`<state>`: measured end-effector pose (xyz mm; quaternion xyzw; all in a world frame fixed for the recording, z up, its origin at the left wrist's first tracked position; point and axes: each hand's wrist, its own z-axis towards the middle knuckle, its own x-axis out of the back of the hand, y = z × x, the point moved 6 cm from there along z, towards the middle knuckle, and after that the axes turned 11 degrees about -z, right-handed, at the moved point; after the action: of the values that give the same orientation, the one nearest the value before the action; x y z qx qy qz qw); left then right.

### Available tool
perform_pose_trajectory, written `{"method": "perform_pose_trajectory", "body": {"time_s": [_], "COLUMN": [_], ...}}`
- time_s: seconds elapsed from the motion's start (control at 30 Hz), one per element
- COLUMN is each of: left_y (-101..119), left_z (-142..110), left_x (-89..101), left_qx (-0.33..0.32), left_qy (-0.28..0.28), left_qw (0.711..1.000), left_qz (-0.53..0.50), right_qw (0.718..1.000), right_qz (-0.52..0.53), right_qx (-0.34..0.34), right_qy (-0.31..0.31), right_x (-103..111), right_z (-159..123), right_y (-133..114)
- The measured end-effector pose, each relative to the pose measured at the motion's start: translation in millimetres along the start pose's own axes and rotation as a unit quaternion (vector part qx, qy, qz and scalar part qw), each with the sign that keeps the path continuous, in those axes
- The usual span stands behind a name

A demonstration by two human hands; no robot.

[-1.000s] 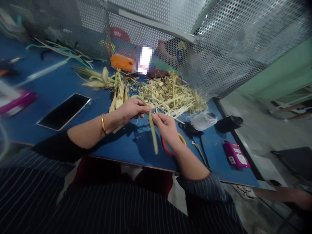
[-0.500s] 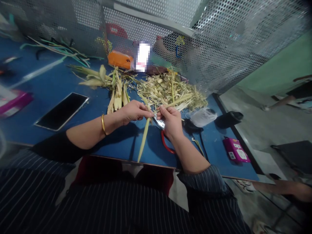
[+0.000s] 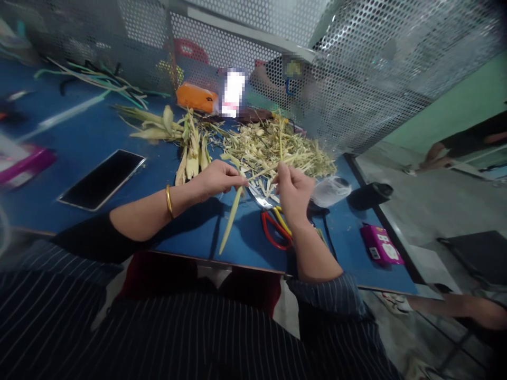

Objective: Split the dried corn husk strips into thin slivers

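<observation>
My left hand [image 3: 219, 179] pinches a long pale-green corn husk [image 3: 232, 219], whose narrow end hangs toward the table's front edge. My right hand [image 3: 293, 190] is closed, thumb against fingers, at a thin husk strip [image 3: 263, 170] that stretches across from near my left fingertips; its exact grip is partly hidden. Below and between my hands lie scissors [image 3: 264, 205] with red and yellow handles, partly covered by my right hand. A heap of shredded husk [image 3: 273, 142] is just beyond my hands. Behind my left hand stands a bunch of whole husks [image 3: 193, 150].
On the blue table [image 3: 158, 250] lie a black phone [image 3: 102, 179], an orange packet [image 3: 196, 97], a clear plastic bag [image 3: 331, 191], a black cylinder [image 3: 370, 195] and a purple packet [image 3: 382, 244]. A perforated metal screen [image 3: 348, 89] rises behind. Other people's limbs show at right.
My right hand has moved right and slightly up, away from my left hand, uncovering more of the scissors. The hanging husk end has swung slightly left and up.
</observation>
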<state>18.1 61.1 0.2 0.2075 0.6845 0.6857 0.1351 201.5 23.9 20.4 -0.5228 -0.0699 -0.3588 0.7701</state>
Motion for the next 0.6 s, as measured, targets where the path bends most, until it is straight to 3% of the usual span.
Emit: {"method": "perform_pose_trajectory", "body": {"time_s": [0.07, 0.17, 0.27, 0.33, 0.43, 0.53, 0.6], "left_y": [0, -2, -2, -1, 1, 1, 0], "left_z": [0, -1, -4, -4, -6, -7, -8], "left_x": [-4.1, -16.8, -25.5, -26.3, -25.5, -25.5, -25.0], "left_qx": [-0.021, -0.045, -0.064, -0.059, -0.030, 0.014, 0.028], "left_qy": [-0.017, -0.068, -0.091, -0.085, -0.085, -0.103, -0.111], "left_qw": [0.999, 0.993, 0.986, 0.987, 0.991, 0.992, 0.992], "left_qz": [0.038, 0.089, 0.123, 0.122, 0.098, 0.071, 0.053], "right_qw": [0.990, 0.975, 0.978, 0.975, 0.966, 0.972, 0.969], "right_qz": [-0.081, -0.112, -0.006, 0.093, 0.181, 0.190, 0.199], "right_qx": [0.107, 0.179, 0.108, 0.019, -0.070, -0.090, -0.092], "right_qy": [0.031, -0.075, -0.179, -0.201, -0.171, -0.108, -0.110], "right_x": [6, -15, -35, -42, -44, -41, -44], "right_z": [-1, -6, -11, -13, -16, -15, -15], "right_y": [-16, -23, -14, -5, 4, 7, 8]}}
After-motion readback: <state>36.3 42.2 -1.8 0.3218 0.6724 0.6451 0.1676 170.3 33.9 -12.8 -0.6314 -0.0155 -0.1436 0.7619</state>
